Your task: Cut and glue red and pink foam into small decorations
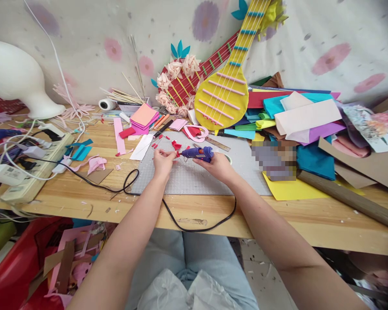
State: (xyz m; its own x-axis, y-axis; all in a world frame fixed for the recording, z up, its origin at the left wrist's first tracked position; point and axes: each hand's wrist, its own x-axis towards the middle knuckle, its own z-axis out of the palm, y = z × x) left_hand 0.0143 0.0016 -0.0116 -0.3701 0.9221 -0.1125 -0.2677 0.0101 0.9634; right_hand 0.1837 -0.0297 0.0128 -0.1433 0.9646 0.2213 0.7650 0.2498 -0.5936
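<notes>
Currently, I read the work area through the head camera. The right hand (220, 165) has its fingers wrapped around the rear of a blue glue gun (196, 153); that tool is above the grey cutting mat (197, 186) on the wooden desk (110, 206), nozzle directed toward the left hand (163, 163). Left thumb and index finger are drawn close together at the nozzle; I cannot tell whether they pinch one of the small red pieces (176, 145). A black cord (194, 231) loops past the desk's front edge and runs left toward the power strip (47, 167). Behind the mat, I note a yellow lute-shaped model (221, 101) standing tilted, partly covering a red one (210, 66). Coloured sheets (307, 116) are heaped to the right.
</notes>
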